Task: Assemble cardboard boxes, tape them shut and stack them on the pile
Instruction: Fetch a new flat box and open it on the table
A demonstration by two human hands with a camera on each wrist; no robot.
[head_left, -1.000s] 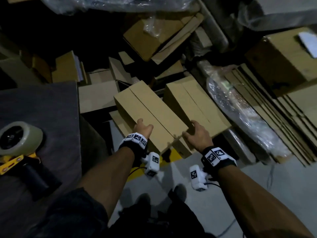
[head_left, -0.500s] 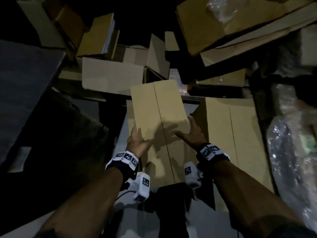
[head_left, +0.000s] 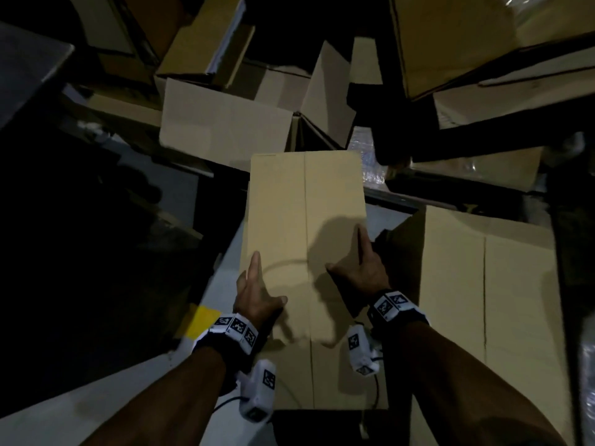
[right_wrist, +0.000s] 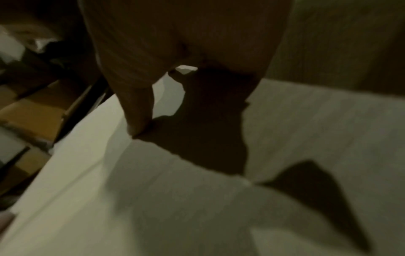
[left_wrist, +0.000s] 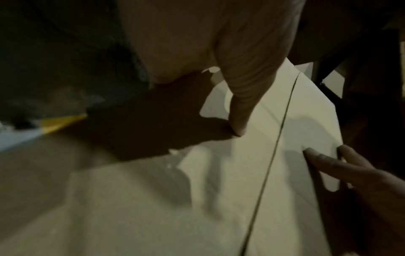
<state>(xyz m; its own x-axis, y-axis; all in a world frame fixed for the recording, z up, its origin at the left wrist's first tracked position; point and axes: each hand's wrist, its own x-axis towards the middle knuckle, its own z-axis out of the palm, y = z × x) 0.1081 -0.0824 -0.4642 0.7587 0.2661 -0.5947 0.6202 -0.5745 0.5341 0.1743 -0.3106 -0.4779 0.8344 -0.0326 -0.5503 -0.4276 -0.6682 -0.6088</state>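
A long closed cardboard box [head_left: 306, 220] with a centre seam lies lengthwise in front of me among the pile. My left hand [head_left: 257, 291] is at its left edge, the thumb laid on the top face and the index finger straight along the edge. My right hand [head_left: 363, 268] is at the right edge, thumb spread on top and index finger straight along the side. The left wrist view shows the box top [left_wrist: 241, 173] and seam, my left thumb [left_wrist: 241, 112] pressed on it, and the right hand's fingers [left_wrist: 342, 166] at the far edge. The right wrist view is blurred, showing only the right thumb [right_wrist: 138, 112] on the box [right_wrist: 153, 190].
A second closed box [head_left: 483, 284] lies close on the right. Open boxes [head_left: 225, 130] and flattened cardboard [head_left: 450, 43] crowd the space behind. A dark table [head_left: 25, 69] stands at the left, and a yellow floor mark [head_left: 199, 320] shows on the grey floor.
The view has moved in over the boxes, and the tape dispenser has left it. The box now points straight away from me. Both hands have slid forward from its near end onto its sides.
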